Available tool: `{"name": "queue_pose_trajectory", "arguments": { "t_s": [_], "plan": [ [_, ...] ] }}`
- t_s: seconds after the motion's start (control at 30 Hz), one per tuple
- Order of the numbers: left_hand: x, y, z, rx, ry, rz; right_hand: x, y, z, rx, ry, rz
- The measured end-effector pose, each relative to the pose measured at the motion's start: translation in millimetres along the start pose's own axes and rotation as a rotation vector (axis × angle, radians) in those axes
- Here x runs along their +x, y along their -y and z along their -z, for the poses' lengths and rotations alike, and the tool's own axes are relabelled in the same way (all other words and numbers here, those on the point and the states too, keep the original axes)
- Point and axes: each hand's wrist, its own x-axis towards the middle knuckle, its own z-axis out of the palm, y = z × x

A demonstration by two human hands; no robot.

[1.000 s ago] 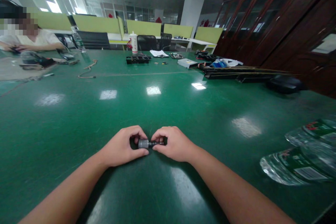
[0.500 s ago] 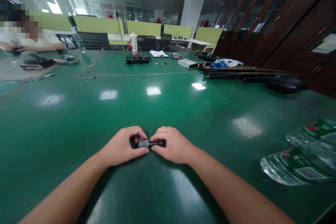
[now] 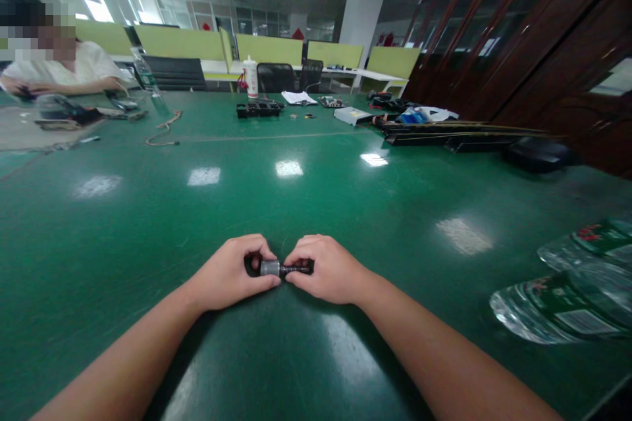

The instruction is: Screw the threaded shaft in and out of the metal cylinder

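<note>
Near the middle of the green table, both hands are closed on one small part, a grey metal cylinder with a dark ribbed shaft. My left hand pinches the cylinder end between thumb and curled fingers. On the other side, my right hand has its thumb and fingertips around the shaft. The part lies level, pointing left to right, at or just above the tabletop. Its left end and the tip of the shaft are partly hidden by the fingers.
Two large water bottles lie at the right. Toward the back are a black component, a white bottle, a grey box, long dark strips and a cord. Another person sits at far left.
Both hands keep their hold on the small part, with hardly any shift. The view has tilted very slightly, and the person at far left has moved a little.
</note>
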Motion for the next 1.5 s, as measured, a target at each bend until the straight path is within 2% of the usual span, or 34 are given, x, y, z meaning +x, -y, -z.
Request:
{"name": "queue_pose_trajectory", "arguments": {
  "t_s": [1.5],
  "plan": [
    [0.8, -1.4, -0.3, -0.018, -0.007, 0.058, -4.5, -8.4, 13.7, -0.049, 0.018, -0.018]
  ]
}}
